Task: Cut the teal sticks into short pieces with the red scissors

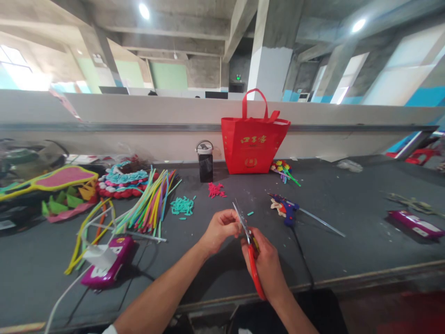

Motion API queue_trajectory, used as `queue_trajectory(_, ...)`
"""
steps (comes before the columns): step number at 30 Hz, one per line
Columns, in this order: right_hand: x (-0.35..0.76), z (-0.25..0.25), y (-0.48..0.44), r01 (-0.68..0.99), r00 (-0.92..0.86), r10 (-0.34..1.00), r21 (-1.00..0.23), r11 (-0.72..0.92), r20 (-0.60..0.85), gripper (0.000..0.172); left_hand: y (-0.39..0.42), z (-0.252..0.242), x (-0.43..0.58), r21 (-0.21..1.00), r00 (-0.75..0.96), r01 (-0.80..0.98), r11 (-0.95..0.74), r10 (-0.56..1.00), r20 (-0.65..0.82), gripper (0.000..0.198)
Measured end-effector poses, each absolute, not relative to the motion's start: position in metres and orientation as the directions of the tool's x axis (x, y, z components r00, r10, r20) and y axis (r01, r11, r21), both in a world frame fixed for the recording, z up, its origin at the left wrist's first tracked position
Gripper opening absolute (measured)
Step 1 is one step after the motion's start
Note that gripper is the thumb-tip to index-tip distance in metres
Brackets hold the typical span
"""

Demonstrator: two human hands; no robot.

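Note:
My right hand point(269, 260) is closed around a pair of red-handled scissors point(255, 271), whose metal blades point up and away over the dark table. Just left of the blades, my left hand point(219, 232) has its fingers pinched together. Whatever lies between those fingertips is too small or hidden to make out. A single short green piece point(251, 213) rests on the table just beyond the blades. Farther off are a heap of short green pieces point(182, 206) and a smaller heap of pink pieces point(216, 190).
To the right lies a blue glue gun point(289, 211) with a clear glue stick point(323, 222). A red bag point(252, 148) and a black bottle point(206, 167) stand behind. Leftward are colourful strips point(153, 199) and a purple power strip point(111, 264); another purple power strip point(415, 225) lies far right.

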State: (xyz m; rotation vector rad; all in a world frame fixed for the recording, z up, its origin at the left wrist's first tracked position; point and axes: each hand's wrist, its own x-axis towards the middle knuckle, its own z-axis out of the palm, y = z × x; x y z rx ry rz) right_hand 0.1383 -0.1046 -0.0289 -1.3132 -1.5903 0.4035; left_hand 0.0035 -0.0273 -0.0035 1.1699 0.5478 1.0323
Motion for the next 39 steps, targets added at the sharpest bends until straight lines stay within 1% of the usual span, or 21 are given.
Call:
queue_trajectory(2,0.138,-0.03,-0.105,0.549,0.106,0.877,-0.763,0.342,0.469,0.016,-0.028,-0.002,0.004,0.927,0.458,-0.374,0.041,0.877,0.146,0.016)
queue_trajectory(4,0.139,-0.029,-0.106,0.547,0.119,0.882,-0.771,0.326,0.457,0.014,-0.029,-0.002,0.004,0.924,0.455,-0.38,0.041,0.878,0.148,0.016)
queue_trajectory(12,0.146,-0.024,-0.107,0.488,0.178,0.909,-0.836,0.251,0.377,0.022,-0.025,-0.003,0.004,0.898,0.404,-0.439,0.004,0.894,0.193,0.011)
queue_trajectory(17,0.146,-0.026,-0.105,0.528,0.186,0.894,-0.809,0.259,0.407,0.024,-0.022,0.001,0.003,0.892,0.326,-0.452,0.008,0.932,0.157,0.015)
queue_trajectory(22,0.146,-0.02,-0.09,0.489,0.182,0.894,-0.827,0.278,0.408,0.027,-0.02,0.001,0.005,0.93,0.209,-0.362,-0.059,0.967,0.143,0.018)
queue_trajectory(25,0.144,-0.014,-0.074,0.463,0.217,0.881,-0.839,0.286,0.42,0.034,-0.018,-0.001,0.006,0.962,0.148,-0.239,-0.128,0.975,0.167,0.017)
queue_trajectory(28,0.141,-0.01,-0.059,0.414,0.235,0.871,-0.855,0.313,0.432,0.041,-0.017,-0.004,0.006,0.97,0.104,-0.125,-0.208,0.97,0.221,0.015)
queue_trajectory(34,0.135,-0.005,-0.046,0.304,0.238,0.869,-0.883,0.357,0.433,0.04,-0.022,-0.005,0.007,0.956,0.102,-0.042,-0.291,0.95,0.294,0.006)
queue_trajectory(39,0.134,-0.003,-0.045,0.233,0.274,0.876,-0.911,0.341,0.398,0.037,-0.021,-0.006,0.007,0.962,0.139,-0.061,-0.265,0.953,0.271,0.006)
